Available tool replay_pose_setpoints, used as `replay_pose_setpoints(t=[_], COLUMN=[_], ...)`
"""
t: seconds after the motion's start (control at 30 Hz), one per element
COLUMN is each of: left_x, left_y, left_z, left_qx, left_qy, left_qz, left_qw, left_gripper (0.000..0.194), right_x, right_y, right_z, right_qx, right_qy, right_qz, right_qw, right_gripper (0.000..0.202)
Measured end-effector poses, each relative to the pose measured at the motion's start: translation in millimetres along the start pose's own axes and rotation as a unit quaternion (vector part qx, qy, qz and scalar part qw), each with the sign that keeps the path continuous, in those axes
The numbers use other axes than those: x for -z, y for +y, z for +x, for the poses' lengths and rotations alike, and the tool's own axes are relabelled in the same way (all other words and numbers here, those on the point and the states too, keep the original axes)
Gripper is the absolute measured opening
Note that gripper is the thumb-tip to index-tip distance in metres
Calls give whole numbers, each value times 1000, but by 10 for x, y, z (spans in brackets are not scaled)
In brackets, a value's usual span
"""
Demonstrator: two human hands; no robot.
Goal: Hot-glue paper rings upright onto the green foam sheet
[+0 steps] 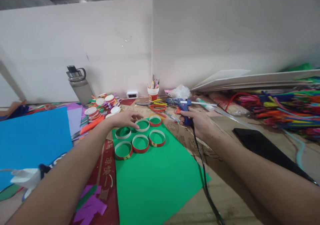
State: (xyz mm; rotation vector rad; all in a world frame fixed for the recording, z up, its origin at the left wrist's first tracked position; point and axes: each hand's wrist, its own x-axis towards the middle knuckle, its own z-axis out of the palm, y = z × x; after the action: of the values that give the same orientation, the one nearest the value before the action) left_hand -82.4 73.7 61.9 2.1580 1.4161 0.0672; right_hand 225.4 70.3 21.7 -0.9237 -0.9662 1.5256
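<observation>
Left fingers [136, 122]: spread flat and loose, closed on nothing, their tips resting on the rim of one paper ring at the far end of the green sheet.
Left hand [125, 119]: palm down over the far left corner of the green sheet, forearm running back to the near left.
Right fingers [186, 121]: curled tight around the grip of the blue glue gun.
Right hand [200, 125]: just off the far right corner of the green sheet, raised over the brown cardboard, clasping the gun.
Glue gun [185, 107]: upright in the right hand, its nozzle pointing left toward the green sheet; a red light shows on its body.
Black cord [203, 175]: hangs from the gun's handle and runs along the right edge of the green sheet to the near side.
Paper rings [140, 143]: six of them, in two rows on the far end of the green sheet, standing on edge, white and red bands.
Green sheet [155, 181]: lies flat in the middle of the table, on cardboard.
Scissors [152, 103]: beyond the green sheet, next to a cup of pens [153, 92].
Blue sheet [30, 141]: well left of the green sheet.
Water bottle [79, 84]: far left of the green sheet, against the wall.
Pipe cleaners [282, 109]: heaped well right of the green sheet.
</observation>
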Motion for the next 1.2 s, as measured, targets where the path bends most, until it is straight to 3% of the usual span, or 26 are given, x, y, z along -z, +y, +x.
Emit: replay_pose_setpoints(t=[0.33,0.4,0.57,0.67,0.87,1.2], left_x=[-12,-5,-94,-202,-336,-277], left_y=[-83,-67,116,203,281,487], left_z=[23,25,116,231,338,98], left_qx=[11,1,-122,-167,-159,-162], left_qy=[9,34,102,112,73,-9], left_qz=[1,23,82,129,175,72], left_qw=[1000,999,984,971,969,984], left_gripper=[71,67,41,39,27,25], right_x=[12,15,19,30,36,11], right_y=[31,35,34,41,38,5], right_z=[15,20,20,31,35,11], right_qx=[-3,-2,4,2,-1,13], right_qy=[-10,-15,-10,-8,6,-11], right_qz=[-5,-15,-27,-26,-43,-14], right_qw=[1000,1000,1000,1000,999,1000], right_gripper=[32,31,30,28,27,32])
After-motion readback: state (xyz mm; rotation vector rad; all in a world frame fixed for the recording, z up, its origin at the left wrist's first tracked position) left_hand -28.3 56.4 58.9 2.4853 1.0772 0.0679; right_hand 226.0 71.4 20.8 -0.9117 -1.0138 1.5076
